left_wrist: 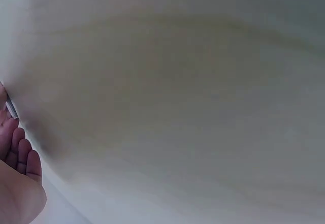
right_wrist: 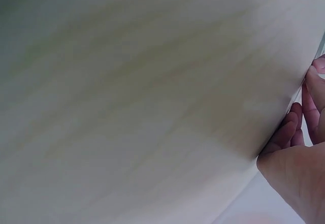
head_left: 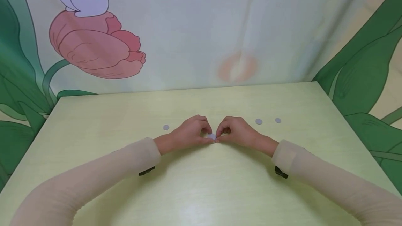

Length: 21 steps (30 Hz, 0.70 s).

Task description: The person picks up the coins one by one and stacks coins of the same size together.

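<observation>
In the head view, a silver coin (head_left: 211, 136) sits between the two hands near the middle of the table. My left hand (head_left: 193, 132) pinches it from the left, thumb in front and curled fingers behind. From the other side my right hand (head_left: 240, 132) has thumb and forefinger at the coin's right edge, its other fingers curled. The left wrist view catches the coin's thin metal edge (left_wrist: 11, 107) by the left fingers (left_wrist: 20, 150). At the right border of the right wrist view, the right hand (right_wrist: 299, 158) meets a fingertip of the other; the coin is mostly hidden there.
One coin (head_left: 165, 127) lies flat left of the left hand. Two more coins, a nearer one (head_left: 259, 121) and a farther one (head_left: 277, 120), lie to the right of the right hand. The pale table (head_left: 194, 184) ends at a printed curtain (head_left: 188, 37) behind.
</observation>
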Tool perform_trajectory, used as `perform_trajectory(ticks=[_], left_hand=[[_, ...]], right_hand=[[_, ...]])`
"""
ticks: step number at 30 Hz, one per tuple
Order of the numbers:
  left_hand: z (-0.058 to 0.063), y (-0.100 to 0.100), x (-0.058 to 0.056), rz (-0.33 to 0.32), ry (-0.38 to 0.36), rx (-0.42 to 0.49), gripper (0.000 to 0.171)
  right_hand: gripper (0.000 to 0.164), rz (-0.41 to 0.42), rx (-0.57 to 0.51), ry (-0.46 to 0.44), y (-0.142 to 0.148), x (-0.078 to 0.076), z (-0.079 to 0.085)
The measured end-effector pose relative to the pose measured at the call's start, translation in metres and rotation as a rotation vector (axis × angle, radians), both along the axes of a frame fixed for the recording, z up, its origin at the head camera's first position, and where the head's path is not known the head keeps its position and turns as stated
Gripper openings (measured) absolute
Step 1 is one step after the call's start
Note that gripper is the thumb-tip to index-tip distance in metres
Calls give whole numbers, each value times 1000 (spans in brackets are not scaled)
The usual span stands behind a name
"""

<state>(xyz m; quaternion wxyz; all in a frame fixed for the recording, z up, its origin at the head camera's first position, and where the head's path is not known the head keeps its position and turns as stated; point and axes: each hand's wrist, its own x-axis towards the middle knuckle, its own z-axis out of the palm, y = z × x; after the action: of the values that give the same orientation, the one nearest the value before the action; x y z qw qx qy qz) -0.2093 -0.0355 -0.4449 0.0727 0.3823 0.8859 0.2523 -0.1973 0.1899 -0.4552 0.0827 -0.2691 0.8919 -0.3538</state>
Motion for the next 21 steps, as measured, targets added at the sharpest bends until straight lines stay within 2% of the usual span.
perform_trajectory(ticks=[6,11,15,21], left_hand=[[0,-1,1,-23,-41,7,24],[0,-6,4,-22,-78,53,18],[-1,-4,10,23,-90,79,18],[-3,0,21,127,-89,92,18]], right_hand=[[10,1,-19,-7,1,2,2],[10,0,-19,-8,-2,3,2],[9,7,-19,-10,-2,5,5],[9,9,-35,-3,-2,7,6]])
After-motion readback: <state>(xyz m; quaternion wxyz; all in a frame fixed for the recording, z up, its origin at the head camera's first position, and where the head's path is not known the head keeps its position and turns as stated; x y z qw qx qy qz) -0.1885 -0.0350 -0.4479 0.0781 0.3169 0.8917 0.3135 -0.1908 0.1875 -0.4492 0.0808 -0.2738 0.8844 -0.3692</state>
